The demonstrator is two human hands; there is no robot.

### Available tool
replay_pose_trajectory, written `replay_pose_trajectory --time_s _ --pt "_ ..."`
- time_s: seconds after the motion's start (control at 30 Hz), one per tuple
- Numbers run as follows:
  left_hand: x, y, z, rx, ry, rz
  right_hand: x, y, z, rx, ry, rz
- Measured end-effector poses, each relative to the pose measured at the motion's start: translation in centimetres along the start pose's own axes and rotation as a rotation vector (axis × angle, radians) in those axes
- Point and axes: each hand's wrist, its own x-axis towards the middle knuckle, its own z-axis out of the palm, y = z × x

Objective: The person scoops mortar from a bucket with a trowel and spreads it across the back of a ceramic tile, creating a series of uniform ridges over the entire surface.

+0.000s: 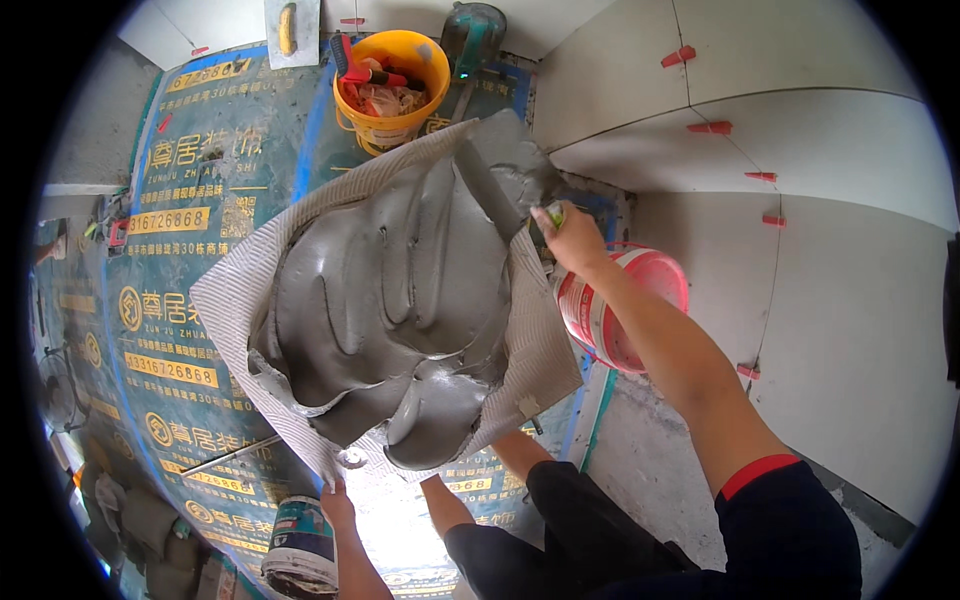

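A large tile [232,290] is held up in front of me, its ribbed back facing me. Thick grey mortar [400,270] covers most of that back in smeared ridges and lumps. My left hand [338,503] grips the tile's near edge at the lower left; its fingers are partly hidden behind the tile. In my right hand [575,238] is the yellow-green handle of a trowel [488,190]. The trowel's blade is coated in mortar and lies on the tile's far right part, where more mortar is heaped.
Beyond the tile stand a yellow bucket [405,125] with a red-handled tool, a dark green device [473,40] and a yellow-handled float [290,32]. A red-and-white bucket [640,310] is under my right forearm. Another bucket [303,545] stands near left. Wall tiles [850,300] with red wedges rise at right.
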Motion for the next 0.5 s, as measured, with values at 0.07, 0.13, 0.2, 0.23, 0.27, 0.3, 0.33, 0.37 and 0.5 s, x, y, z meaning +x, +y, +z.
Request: replay_pose_trajectory --time_s 0.07,0.13,0.2,0.23,0.27,0.3,0.33,0.37,0.5 --pt "-0.1 0.4 0.2 0.022 -0.025 0.022 0.9 0.2 -0.8 -0.089 0.05 0.041" --pt "-0.8 1.5 -0.3 0.011 -0.028 -0.011 -0.5 -0.4 -1.7 -0.018 0.051 -0.003" --pt "-1.2 1.9 -0.7 0.007 -0.023 -0.044 -2.0 0.6 -1.1 0.118 -0.009 -0.021" --pt "-1.1 1.3 -0.8 -0.008 -0.006 -0.041 -2.9 0.1 -0.7 0.121 -0.018 -0.024" --pt "-1.1 0.9 -1.0 -0.023 0.012 -0.039 -3.8 -0.4 -0.2 0.504 -0.286 0.164" --pt "-1.0 0.8 -0.8 -0.021 0.01 -0.043 -4.3 -1.0 -0.2 0.88 -0.55 0.361" --pt "-1.0 0.7 -0.7 -0.016 0.014 -0.046 -4.2 -1.5 0.1 0.837 -0.58 0.406" --pt "-1.0 0.5 -0.7 -0.012 0.019 -0.049 -3.2 0.2 1.4 0.838 -0.586 0.409" --pt "-1.4 2.6 -0.3 0.0 -0.018 -0.036 0.8 3.4 1.2 0.457 -0.249 0.324"
